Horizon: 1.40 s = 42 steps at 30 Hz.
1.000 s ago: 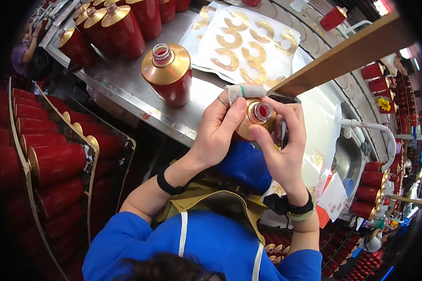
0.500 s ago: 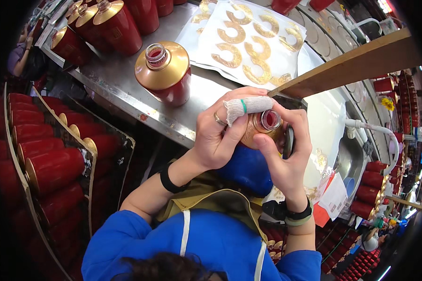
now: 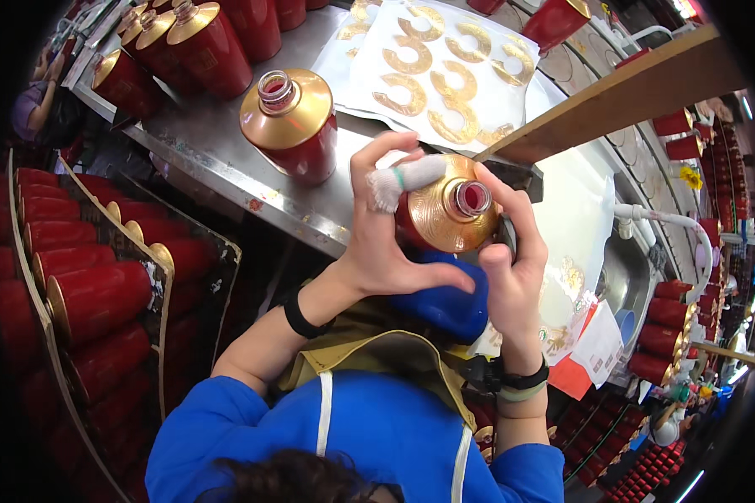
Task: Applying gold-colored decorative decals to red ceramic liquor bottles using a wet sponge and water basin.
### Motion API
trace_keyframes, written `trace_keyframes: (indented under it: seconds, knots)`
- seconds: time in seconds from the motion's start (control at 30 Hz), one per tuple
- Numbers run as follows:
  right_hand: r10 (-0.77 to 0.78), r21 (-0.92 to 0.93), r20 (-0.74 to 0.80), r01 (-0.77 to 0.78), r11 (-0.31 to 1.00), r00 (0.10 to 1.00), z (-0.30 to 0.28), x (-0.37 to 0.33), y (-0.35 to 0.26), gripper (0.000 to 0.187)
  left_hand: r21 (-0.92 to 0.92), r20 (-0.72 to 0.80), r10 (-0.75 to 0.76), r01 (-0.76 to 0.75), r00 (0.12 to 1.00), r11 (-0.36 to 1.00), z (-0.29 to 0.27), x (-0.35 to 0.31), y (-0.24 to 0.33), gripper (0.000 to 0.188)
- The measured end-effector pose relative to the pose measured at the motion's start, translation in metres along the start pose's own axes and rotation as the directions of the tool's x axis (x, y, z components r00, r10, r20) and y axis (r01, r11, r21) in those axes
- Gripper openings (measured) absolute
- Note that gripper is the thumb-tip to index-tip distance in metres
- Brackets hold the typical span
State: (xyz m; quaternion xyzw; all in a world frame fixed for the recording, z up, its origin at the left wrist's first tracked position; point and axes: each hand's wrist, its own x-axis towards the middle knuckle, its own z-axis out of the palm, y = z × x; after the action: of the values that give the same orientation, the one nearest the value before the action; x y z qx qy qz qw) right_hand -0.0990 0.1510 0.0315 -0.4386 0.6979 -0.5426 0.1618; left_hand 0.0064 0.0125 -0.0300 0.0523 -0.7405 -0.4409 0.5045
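Two hands (image 3: 382,251) (image 3: 520,281) touch one gold-topped red bottle (image 3: 440,222).

Held bottle (image 3: 441,214) shows a glossy, finely textured metallic-gold shoulder and a clear, glass-like neck (image 3: 473,199). Finger sleeve (image 3: 407,178) is matt knitted cloth. Bench (image 3: 226,159) is shiny, spotted metal; plank (image 3: 604,101) is wood; curved pieces (image 3: 425,59) have a gold, foil-like sheen.

Bare left forearm (image 3: 264,342) and right forearm (image 3: 518,423) extend from the near side, elbows apart; the left grip (image 3: 377,251) spreads wide, thumb stretched right, while the right grip (image 3: 517,281) curls, index finger arched far and left.
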Motion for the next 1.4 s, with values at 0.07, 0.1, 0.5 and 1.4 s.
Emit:
trace_keyframes:
  seconds: [0.07, 0.1, 0.5, 1.4]
  knots:
    - [0.068, 0.133, 0.03, -0.072, 0.989, 0.997, -0.003, -0.001, 0.002, 0.07, -0.01, 0.035, -0.007, 0.007, 0.999, 1.0, 0.006, -0.01, 0.0, 0.094]
    - [0.063, 0.088, 0.048, -0.068, 0.994, 0.997, -0.004, -0.002, 0.003, 0.076, -0.016, 0.012, -0.046, 0.047, 0.999, 0.999, 0.011, -0.015, 0.0, 0.097]
    - [-0.008, -0.003, 0.151, 0.008, 1.0, 0.988, -0.027, 0.005, -0.033, 0.058, 0.308, -0.025, -0.099, 0.102, 0.995, 0.946, 0.021, -0.018, 0.022, 0.084]
    - [-0.605, -0.277, 0.519, 0.789, 0.549, 0.604, -0.051, 0.007, -0.051, 0.039, 0.187, -0.031, -0.13, 0.133, 0.991, 0.973, 0.013, -0.016, 0.015, 0.089]
